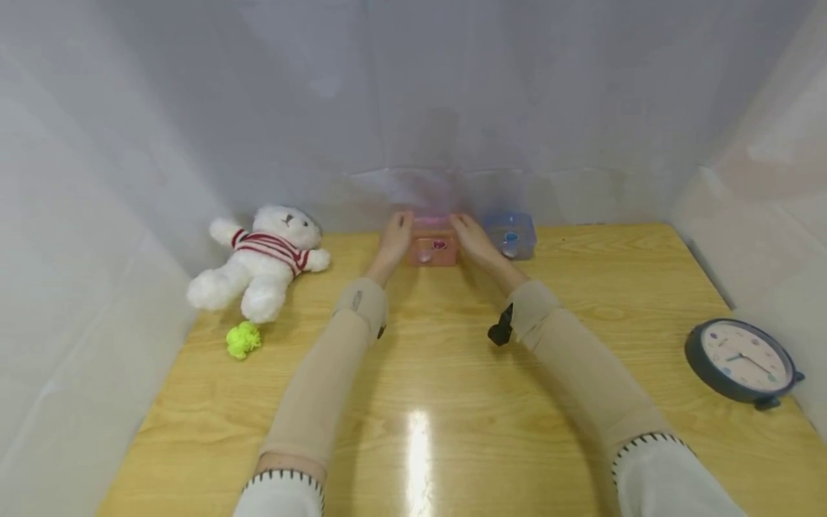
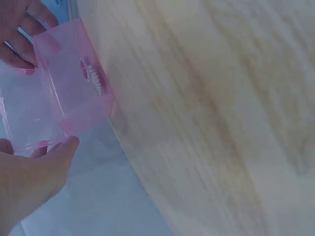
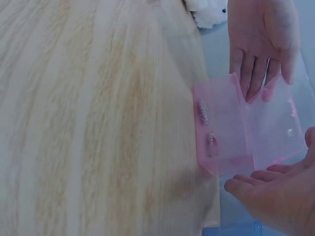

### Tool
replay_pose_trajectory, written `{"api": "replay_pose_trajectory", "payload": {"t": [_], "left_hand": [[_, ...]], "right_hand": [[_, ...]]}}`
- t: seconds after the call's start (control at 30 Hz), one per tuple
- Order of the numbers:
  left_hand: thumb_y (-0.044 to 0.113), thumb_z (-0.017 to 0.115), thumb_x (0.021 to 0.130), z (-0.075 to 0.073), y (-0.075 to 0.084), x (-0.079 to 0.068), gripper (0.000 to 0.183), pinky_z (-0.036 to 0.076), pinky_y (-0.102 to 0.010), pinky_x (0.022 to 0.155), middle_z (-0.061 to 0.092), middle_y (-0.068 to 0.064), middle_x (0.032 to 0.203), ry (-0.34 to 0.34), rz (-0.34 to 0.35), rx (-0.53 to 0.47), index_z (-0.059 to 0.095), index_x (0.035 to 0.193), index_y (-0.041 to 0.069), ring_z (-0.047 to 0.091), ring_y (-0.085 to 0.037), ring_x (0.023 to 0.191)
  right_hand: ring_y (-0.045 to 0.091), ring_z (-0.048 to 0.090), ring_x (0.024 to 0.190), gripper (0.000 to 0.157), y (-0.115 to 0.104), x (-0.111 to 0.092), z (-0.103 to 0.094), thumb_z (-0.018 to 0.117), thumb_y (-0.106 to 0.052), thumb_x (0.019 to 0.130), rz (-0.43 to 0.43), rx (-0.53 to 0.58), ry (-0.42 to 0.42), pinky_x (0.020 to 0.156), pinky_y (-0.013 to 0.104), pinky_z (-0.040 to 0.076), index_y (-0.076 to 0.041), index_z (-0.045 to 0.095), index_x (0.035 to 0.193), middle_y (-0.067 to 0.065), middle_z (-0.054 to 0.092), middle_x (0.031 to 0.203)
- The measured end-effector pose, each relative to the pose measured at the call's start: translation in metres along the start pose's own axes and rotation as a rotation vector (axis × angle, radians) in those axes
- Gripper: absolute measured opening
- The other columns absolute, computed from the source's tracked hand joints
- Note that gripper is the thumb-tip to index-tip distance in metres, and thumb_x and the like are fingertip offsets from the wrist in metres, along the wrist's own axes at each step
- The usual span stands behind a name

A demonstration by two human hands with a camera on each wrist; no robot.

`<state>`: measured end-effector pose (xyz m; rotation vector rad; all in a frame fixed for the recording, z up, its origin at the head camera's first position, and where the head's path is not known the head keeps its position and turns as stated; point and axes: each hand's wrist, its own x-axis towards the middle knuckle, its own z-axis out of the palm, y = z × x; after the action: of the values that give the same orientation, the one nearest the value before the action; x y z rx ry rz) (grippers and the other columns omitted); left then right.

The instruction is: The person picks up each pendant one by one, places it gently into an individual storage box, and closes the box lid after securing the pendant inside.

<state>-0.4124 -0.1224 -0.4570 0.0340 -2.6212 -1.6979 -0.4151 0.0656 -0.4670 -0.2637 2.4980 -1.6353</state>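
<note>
A pink see-through plastic box (image 1: 433, 248) with its lid (image 3: 276, 125) raised sits at the back edge of the wooden table. My left hand (image 1: 395, 240) holds the lid at its left side, thumb by the hinge corner in the left wrist view. On the opposite side, my right hand (image 1: 474, 240) holds the lid's right edge, with fingers extended along it in the right wrist view. Inside the box show small, pale, ridged pieces (image 3: 203, 113), too blurred to name. Close to the right hand stands a blue see-through box (image 1: 513, 237).
A white teddy bear (image 1: 271, 251) in a striped sweater lies at the back left, with a yellow-green fuzzy ball (image 1: 243, 339) in front of it. Far right lies a dark-rimmed clock (image 1: 743, 359). Pale sheeting (image 1: 439, 108) walls the table (image 1: 452, 402) at the back and sides.
</note>
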Motion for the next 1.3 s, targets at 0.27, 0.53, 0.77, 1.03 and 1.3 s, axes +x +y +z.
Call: {"api": "replay_pose_trajectory", "payload": {"t": [0.27,0.53,0.77,1.03,1.3], "left_hand": [[0.019,0.041,0.114,0.004,-0.006,-0.006,0.046,0.036,-0.047,0.130,0.047,-0.022,0.162,-0.010,0.058,0.060,0.045,0.155,-0.001,0.044,-0.038,0.152],[0.018,0.038,0.115,0.007,-0.018,-0.003,0.047,0.028,-0.044,0.134,0.042,-0.018,0.167,-0.081,0.123,0.233,0.040,0.159,0.002,0.038,-0.034,0.157],[0.012,0.040,0.113,0.009,-0.022,-0.003,0.045,0.027,-0.046,0.134,0.043,-0.021,0.165,-0.076,0.162,0.271,0.043,0.157,0.001,0.038,-0.036,0.157],[0.008,0.043,0.112,0.012,-0.029,-0.003,0.047,0.021,-0.042,0.137,0.037,-0.022,0.168,-0.072,0.207,0.393,0.040,0.158,-0.002,0.033,-0.035,0.160],[0.012,0.040,0.113,0.013,-0.027,-0.006,0.048,0.021,-0.043,0.137,0.036,-0.020,0.169,-0.064,0.213,0.506,0.037,0.160,0.000,0.033,-0.034,0.160]], "right_hand": [[0.041,0.027,0.161,0.063,0.014,-0.003,0.006,0.032,-0.037,0.115,-0.041,-0.010,0.018,0.136,0.051,0.019,0.002,0.024,0.164,0.026,0.029,0.171],[0.044,0.033,0.157,0.058,0.023,-0.001,0.010,0.037,-0.026,0.116,-0.087,-0.016,0.018,0.134,0.051,0.026,0.006,0.023,0.162,0.031,0.032,0.167],[0.044,0.036,0.156,0.056,0.026,0.001,0.013,0.041,-0.018,0.114,-0.103,-0.007,0.027,0.133,0.050,0.030,0.007,0.024,0.161,0.031,0.033,0.167],[0.045,0.038,0.155,0.056,0.030,0.001,0.017,0.043,-0.015,0.114,-0.099,-0.005,0.033,0.132,0.051,0.032,0.007,0.024,0.161,0.032,0.033,0.166],[0.043,0.039,0.154,0.054,0.033,0.004,0.019,0.044,-0.019,0.114,-0.135,-0.108,0.067,0.132,0.050,0.032,0.005,0.030,0.160,0.029,0.038,0.165]]}}
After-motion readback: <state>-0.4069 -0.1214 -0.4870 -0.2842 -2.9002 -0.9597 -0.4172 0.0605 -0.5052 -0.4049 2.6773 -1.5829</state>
